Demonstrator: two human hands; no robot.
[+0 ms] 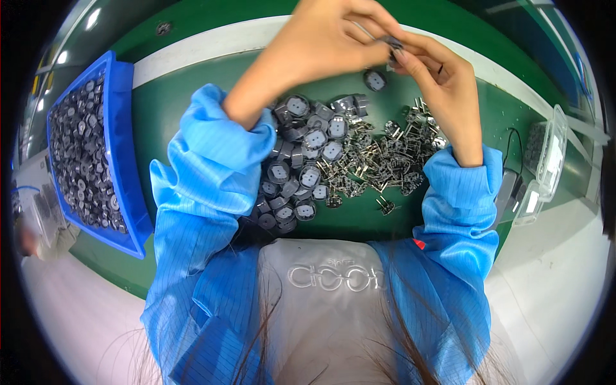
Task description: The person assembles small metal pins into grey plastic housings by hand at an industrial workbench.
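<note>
At the far side of the green table, my left hand (333, 38) reaches across to meet my right hand (443, 74). The fingertips of both close on a small dark part with a shiny metal bit (394, 50); fingers cover much of it, so its exact kind is hidden. Just below them lies a single round dark plastic housing (375, 79) with a grey slotted face. Nearer my body is a pile of similar round housings (314, 138). Against its right side spreads a heap of small black pieces with metal pins (391, 157).
A blue bin (122, 154) full of dark round parts stands at the left. On the right are a clear plastic box (553, 154) and a black object (507, 189) with a cable. A white strip (212, 48) edges the table's far side.
</note>
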